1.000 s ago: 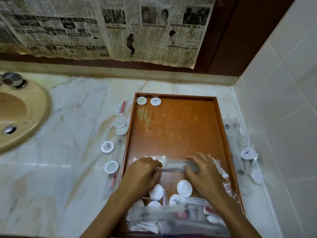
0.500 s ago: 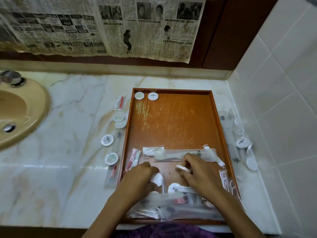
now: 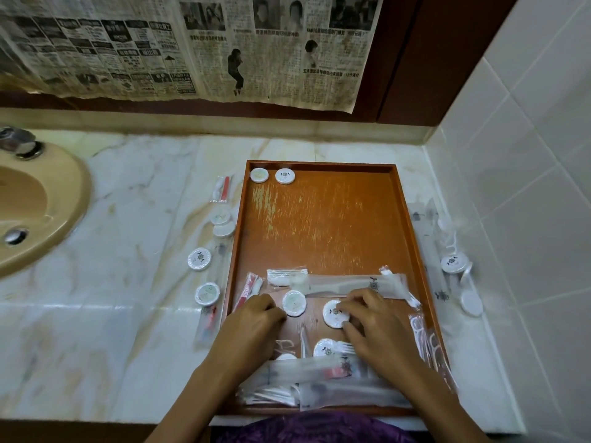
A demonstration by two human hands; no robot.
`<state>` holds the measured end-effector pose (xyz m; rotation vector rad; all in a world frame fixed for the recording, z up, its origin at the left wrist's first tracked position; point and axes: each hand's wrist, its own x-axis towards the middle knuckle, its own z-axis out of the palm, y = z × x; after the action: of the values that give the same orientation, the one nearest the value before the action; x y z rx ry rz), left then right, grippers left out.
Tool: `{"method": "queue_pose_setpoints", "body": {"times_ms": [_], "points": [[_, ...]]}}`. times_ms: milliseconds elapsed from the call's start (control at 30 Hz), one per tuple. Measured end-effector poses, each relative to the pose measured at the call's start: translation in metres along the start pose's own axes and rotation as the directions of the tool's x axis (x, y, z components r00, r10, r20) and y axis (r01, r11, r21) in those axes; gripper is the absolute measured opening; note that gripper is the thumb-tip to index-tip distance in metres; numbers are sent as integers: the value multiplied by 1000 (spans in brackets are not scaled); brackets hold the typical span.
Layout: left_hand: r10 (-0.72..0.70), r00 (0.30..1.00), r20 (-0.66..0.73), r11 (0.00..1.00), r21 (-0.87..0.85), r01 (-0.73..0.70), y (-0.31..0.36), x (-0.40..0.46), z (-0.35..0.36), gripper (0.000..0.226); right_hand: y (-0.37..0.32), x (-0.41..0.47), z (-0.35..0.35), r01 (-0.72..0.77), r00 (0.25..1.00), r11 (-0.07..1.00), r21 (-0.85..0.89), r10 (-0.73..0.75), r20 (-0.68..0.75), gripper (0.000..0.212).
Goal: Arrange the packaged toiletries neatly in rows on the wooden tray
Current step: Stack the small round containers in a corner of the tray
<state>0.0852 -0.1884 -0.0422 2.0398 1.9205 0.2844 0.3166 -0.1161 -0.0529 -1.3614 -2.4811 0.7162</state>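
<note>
Over the worn orange-brown wooden tray (image 3: 323, 225) on the marble worktop (image 3: 137, 282), the right hand (image 3: 374, 327) pinched a round white wrapped soap disc (image 3: 334, 313) between thumb and fingers, while the left hand (image 3: 252, 324), fingers curled, touched a second, green-printed disc (image 3: 294, 302). Two discs (image 3: 271, 175) already sat at the far left corner. The sorting looked barely begun; extending that row seemingly called for carrying these discs forward, clear of the clear sachets (image 3: 345, 282).
</note>
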Motion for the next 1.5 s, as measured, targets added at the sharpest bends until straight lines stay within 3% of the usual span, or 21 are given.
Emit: {"method": "queue_pose_setpoints", "body": {"times_ms": [100, 200, 300, 433, 633, 867, 1067, 1167, 1500], "points": [[-25, 999, -41, 999, -27, 24, 0, 1, 1, 14, -10, -4, 0, -53, 998, 998, -43, 52, -28, 19], [-87, 991, -99, 994, -69, 80, 7, 4, 2, 11, -18, -6, 1, -121, 992, 984, -129, 123, 8, 34], [-192, 974, -116, 980, -78, 184, 14, 11, 4, 29, -24, -2, -1, -199, 978, 960, -197, 206, 18, 53], [-236, 968, -79, 971, 2, 237, 19, 22, 8, 45, -30, 4, 1, -222, 974, 958, -182, 228, 11, 54], [-209, 976, -67, 978, -19, 208, 19, 25, 10, 42, -27, 11, 6, -205, 979, 969, -135, 205, -16, 44], [-120, 972, -201, 977, -195, 80, 16, 26, -12, 32, -35, 23, 0, -96, 988, 991, 90, 106, -112, 39], [-166, 948, -271, 950, -302, 80, -1, 42, -38, 49, -36, 58, -8, -45, 983, 989, 141, 69, -171, 40], [-193, 941, -278, 952, -283, 112, -15, 59, -44, 54, -32, 85, -7, -48, 981, 988, 148, 75, -178, 43], [-368, 889, -273, 927, -35, 373, -39, 131, -56, 20, -5, 171, 14, -77, 988, 997, 18, 79, -134, 44]]}}
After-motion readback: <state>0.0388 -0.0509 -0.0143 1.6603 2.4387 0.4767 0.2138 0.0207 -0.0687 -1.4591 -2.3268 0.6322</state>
